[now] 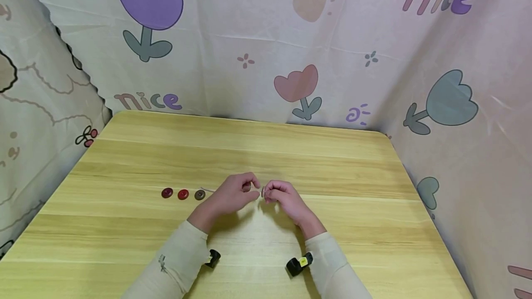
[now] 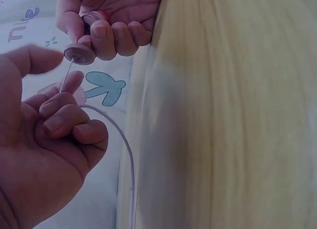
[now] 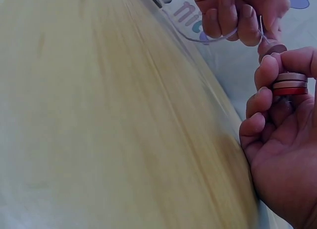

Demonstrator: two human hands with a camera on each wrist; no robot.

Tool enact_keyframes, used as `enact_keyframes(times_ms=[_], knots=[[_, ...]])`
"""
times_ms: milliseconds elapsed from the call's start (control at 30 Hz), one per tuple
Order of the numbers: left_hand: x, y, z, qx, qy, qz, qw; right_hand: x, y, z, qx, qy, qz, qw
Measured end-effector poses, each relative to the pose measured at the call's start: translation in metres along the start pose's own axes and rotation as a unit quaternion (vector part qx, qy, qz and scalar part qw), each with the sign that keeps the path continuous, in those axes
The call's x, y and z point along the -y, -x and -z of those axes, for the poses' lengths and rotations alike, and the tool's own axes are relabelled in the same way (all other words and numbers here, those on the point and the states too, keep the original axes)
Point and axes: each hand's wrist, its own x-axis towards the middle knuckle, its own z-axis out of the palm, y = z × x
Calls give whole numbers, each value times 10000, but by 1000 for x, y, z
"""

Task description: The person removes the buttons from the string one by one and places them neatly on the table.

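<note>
Over the middle of the table, my left hand (image 1: pixel 234 193) and right hand (image 1: pixel 284 197) meet almost fingertip to fingertip. Thumb and finger of the right hand pinch a brownish button (image 2: pixel 79 54) by its edge. A stack of buttons (image 3: pixel 290 84), pinkish brown with a red one, sits within that hand's curled fingers. From the button's centre a thin white cord (image 2: pixel 130 159) runs into the curled fingers of the left hand, which grip it; its far part trails down behind them. The left thumb and forefinger are spread around the cord close to the button.
Left of the hands, a dark red button (image 1: pixel 167 193), a red button (image 1: pixel 183 194) and a grey-brown button (image 1: pixel 200 194) lie in a row on the wooden table (image 1: pixel 332 160). Printed cloth (image 1: pixel 232 22) hangs behind the table and along its sides. Black cameras (image 1: pixel 299 264) are strapped at both wrists.
</note>
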Motion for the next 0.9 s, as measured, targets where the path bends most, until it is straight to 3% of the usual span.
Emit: enact_keyframes(times_ms=[233,433,633,900], knots=[[-1,0,-2,126,51,-91,9999,2,1,0,25,-81,-49,10000],[2,-2,-3,11,-118,-428,9990,2,1,1,52,-103,-70,9999],[1,-1,-5,-125,-132,-538,9984,2,2,0,40,-176,-84,9998],[4,1,-4,-211,-113,-353,9991,3,2,0,79,-8,-104,9999]])
